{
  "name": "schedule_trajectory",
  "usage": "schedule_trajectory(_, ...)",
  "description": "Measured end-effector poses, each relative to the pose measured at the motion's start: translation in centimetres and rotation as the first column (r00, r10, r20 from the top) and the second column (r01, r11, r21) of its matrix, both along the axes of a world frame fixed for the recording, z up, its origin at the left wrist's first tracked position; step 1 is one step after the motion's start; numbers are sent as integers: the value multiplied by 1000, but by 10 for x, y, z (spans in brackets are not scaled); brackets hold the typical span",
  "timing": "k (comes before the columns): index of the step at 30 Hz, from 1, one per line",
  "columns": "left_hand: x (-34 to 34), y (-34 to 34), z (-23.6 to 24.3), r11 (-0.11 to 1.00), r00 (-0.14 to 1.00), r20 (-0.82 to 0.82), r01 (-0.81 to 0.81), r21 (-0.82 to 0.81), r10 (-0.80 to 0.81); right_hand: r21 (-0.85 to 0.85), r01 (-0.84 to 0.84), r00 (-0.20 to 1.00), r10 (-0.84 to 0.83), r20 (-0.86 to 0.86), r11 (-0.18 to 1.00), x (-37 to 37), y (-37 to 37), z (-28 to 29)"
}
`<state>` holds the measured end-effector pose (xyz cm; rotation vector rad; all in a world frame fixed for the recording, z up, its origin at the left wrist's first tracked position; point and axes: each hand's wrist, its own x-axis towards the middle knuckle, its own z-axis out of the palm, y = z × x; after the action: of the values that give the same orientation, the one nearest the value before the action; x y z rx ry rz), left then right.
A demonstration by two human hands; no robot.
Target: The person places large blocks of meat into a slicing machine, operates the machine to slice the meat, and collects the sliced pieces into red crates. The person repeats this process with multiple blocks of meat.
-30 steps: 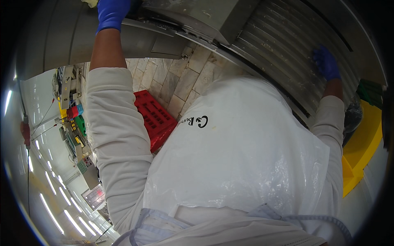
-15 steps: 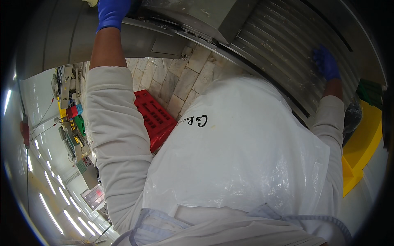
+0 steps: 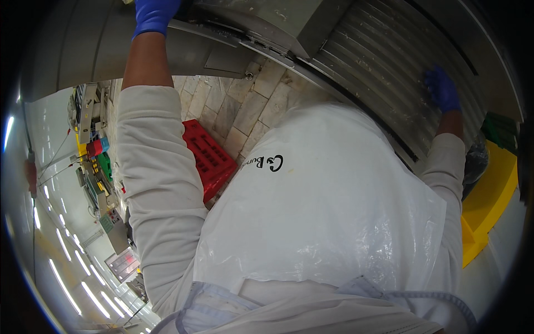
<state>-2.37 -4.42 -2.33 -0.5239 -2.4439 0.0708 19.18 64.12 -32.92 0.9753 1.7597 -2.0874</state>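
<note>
My left hand (image 3: 154,14) wears a blue glove and reaches up to the steel machine (image 3: 295,25) at the top edge; its fingers are out of sight. A small pale yellowish thing (image 3: 129,1) shows beside it, too cut off to make out. My right hand (image 3: 443,90), also gloved in blue, lies on the ribbed steel surface (image 3: 378,61) at the upper right, fingers spread and slightly bent, with nothing visible in them. My body is covered by a white plastic apron (image 3: 322,217).
A red slotted crate (image 3: 208,161) is on the tiled floor (image 3: 247,106). A yellow bin (image 3: 486,200), a green crate (image 3: 498,125) and a dark bag (image 3: 475,161) stand at the right. Equipment (image 3: 92,111), coloured containers (image 3: 97,147), hanging cables and ceiling lights fill the left side.
The view has shifted very slightly, with the background at the left a little higher. My left hand is slightly higher and further right; my right hand is a touch lower.
</note>
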Motion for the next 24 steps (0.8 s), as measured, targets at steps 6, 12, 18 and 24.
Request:
schedule_trajectory(6,-17,-26,-11,983,991,-108,64,-174,-84,20,17,1000,-17,-2,1000,-1,-9,7)
schedule_trajectory(12,-14,-14,-7,992,998,-57,0,-126,-7,25,5,998,-6,70,1000,-1,-7,12)
schedule_trajectory(18,-20,-34,-5,818,946,-229,58,-573,-228,57,-16,1000,17,-17,998,1,-4,4)
schedule_trajectory(24,-16,-30,-6,881,965,-183,85,-465,-190,87,-70,995,64,75,994,-2,-8,16)
